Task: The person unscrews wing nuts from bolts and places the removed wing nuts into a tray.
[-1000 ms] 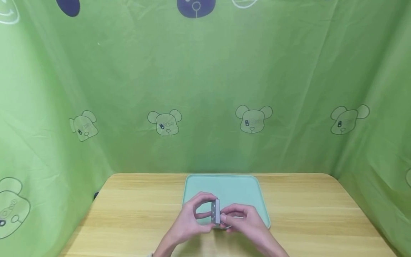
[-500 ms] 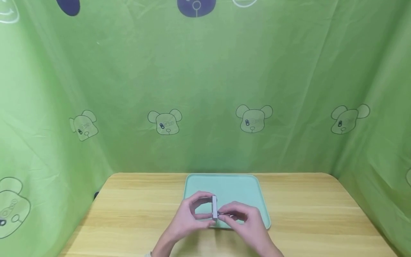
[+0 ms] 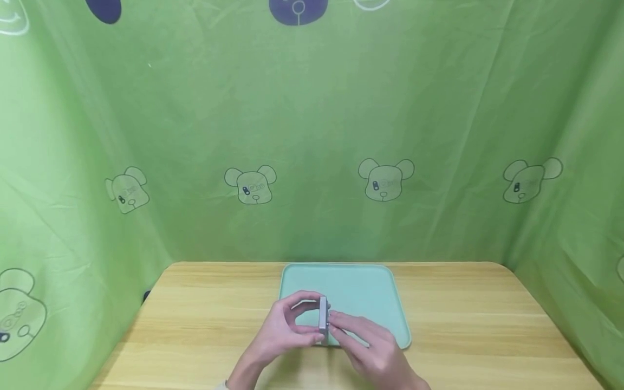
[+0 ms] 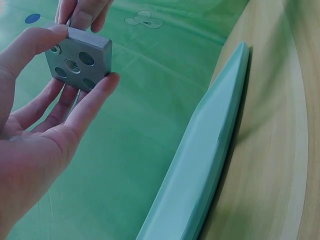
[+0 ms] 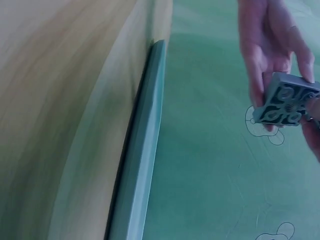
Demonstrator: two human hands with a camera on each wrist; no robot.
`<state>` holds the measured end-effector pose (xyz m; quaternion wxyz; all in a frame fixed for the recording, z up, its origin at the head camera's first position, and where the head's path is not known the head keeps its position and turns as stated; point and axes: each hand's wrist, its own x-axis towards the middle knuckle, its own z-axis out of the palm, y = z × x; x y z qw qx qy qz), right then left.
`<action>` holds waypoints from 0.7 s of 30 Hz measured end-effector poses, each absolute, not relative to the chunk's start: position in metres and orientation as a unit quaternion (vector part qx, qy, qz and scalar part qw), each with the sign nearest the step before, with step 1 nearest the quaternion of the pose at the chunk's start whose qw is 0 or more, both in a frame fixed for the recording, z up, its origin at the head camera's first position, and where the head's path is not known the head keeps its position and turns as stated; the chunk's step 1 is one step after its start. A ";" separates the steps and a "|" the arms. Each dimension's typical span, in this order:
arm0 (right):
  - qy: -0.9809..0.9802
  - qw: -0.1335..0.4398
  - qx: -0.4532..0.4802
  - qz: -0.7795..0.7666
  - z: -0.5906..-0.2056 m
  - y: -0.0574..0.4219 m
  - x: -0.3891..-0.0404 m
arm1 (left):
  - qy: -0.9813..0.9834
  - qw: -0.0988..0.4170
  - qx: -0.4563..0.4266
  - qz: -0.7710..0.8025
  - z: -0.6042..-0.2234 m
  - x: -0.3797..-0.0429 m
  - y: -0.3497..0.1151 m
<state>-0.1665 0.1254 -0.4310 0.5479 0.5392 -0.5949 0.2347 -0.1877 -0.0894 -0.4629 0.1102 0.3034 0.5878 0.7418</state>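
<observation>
A thick square grey metal block (image 3: 323,314) stands on edge in the air over the tray's near side. My left hand (image 3: 280,327) grips it by its edges, thumb and fingers on opposite sides. In the left wrist view the block (image 4: 94,71) shows a threaded centre hole and round holes near the corners, one with something bright inside. Its other face in the right wrist view has recesses around the holes. Against that face my right hand (image 3: 375,346) pinches a small screw-like metal piece (image 3: 328,323), mostly hidden by the fingertips.
A light green tray (image 3: 365,287) lies on the wooden table (image 3: 214,303), beneath and beyond the hands. Green cloth (image 3: 312,119) printed with bear faces surrounds the table at the back and both sides.
The block has moved slightly left and turned so its left face no longer shows in the head view. My right hand has shifted its fingers and come closer against the block.
</observation>
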 end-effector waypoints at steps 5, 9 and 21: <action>-0.590 0.554 0.543 0.224 -0.429 0.125 -0.166 | 0.588 0.114 0.299 0.743 -0.463 -0.188 -0.089; -0.618 0.499 0.533 0.291 -0.433 0.126 -0.165 | 0.590 0.114 0.291 0.744 -0.463 -0.189 -0.090; -0.699 0.078 0.205 0.681 -0.448 0.139 -0.154 | 0.607 0.082 0.298 0.732 -0.463 -0.190 -0.090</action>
